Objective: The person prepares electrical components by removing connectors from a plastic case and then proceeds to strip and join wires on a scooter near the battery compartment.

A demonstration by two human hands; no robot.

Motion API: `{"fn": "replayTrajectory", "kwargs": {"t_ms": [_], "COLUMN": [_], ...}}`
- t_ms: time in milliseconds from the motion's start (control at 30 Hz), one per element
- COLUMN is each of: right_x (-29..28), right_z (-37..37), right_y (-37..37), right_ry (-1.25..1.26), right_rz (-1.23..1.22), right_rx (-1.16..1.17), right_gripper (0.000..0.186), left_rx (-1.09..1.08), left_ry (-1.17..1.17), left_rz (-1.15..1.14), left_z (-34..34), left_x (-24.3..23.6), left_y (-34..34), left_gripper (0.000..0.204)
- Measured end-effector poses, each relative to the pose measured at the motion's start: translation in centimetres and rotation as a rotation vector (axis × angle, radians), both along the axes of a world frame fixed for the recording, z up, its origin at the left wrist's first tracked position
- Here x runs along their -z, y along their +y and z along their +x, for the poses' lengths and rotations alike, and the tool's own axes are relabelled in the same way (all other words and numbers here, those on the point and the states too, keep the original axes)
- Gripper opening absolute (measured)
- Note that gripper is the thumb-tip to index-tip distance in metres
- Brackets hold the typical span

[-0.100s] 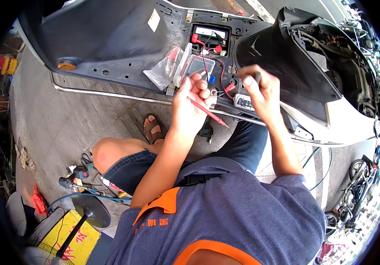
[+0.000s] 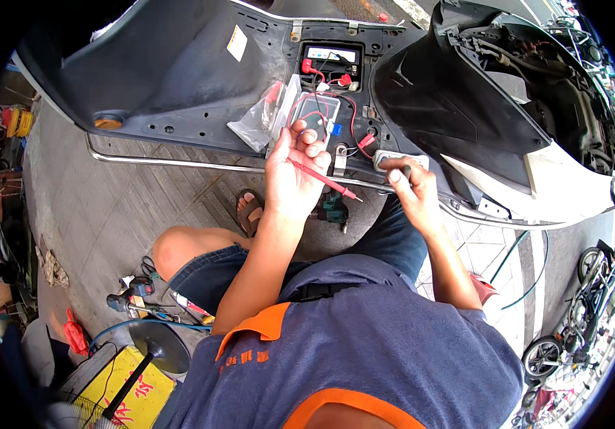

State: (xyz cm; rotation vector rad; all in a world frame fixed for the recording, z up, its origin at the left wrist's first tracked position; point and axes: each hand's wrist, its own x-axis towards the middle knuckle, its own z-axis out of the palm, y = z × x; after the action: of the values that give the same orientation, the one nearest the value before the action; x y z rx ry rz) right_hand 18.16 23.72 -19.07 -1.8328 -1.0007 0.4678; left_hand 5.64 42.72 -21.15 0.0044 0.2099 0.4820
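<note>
A red test probe (image 2: 321,179) lies slanted across the palm of my left hand (image 2: 296,175), its metal tip pointing down and to the right. That palm faces up and the fingers curl over the probe. My right hand (image 2: 416,191) pinches a small dark stubby object (image 2: 407,171), mostly hidden by the fingers. Just beyond the right fingers rests a light grey handheld meter (image 2: 382,157), partly covered by them. A battery (image 2: 332,55) sits in an opened compartment of the scooter floorboard, with a red clamp (image 2: 308,66) on one side of it.
A clear plastic box (image 2: 329,107) and a plastic bag (image 2: 254,129) lie on the floorboard (image 2: 200,129). Red and black leads loop around the box. A chrome rail (image 2: 179,163) runs along the near edge. A teal power tool (image 2: 334,209) stands below my hands; more tools (image 2: 136,300) lie left.
My right hand has come down toward me and now covers part of the meter. The left hand still holds the red probe. The whole view has shifted slightly.
</note>
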Motion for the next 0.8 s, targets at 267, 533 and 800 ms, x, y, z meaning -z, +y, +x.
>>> {"fn": "replayTrajectory", "kwargs": {"t_ms": [267, 533, 800], "right_x": [0.1, -0.5, 0.1], "right_z": [-5.4, -3.7, -3.3], "right_y": [-0.3, -0.3, -0.3], "right_ry": [0.302, 0.504, 0.263], "right_rz": [0.227, 0.355, 0.355], "right_rx": [0.109, 0.171, 0.088], "right_gripper": [0.022, 0.013, 0.016], "left_rx": [0.059, 0.213, 0.423], "left_ry": [0.054, 0.296, 0.286], "left_rz": [-0.067, 0.16, 0.271], "left_z": [-0.5, -0.9, -1.7], "left_x": [-1.5, -0.3, 1.9], "left_y": [-2.7, -7.1, -10.0], "left_gripper": [0.032, 0.028, 0.031]}}
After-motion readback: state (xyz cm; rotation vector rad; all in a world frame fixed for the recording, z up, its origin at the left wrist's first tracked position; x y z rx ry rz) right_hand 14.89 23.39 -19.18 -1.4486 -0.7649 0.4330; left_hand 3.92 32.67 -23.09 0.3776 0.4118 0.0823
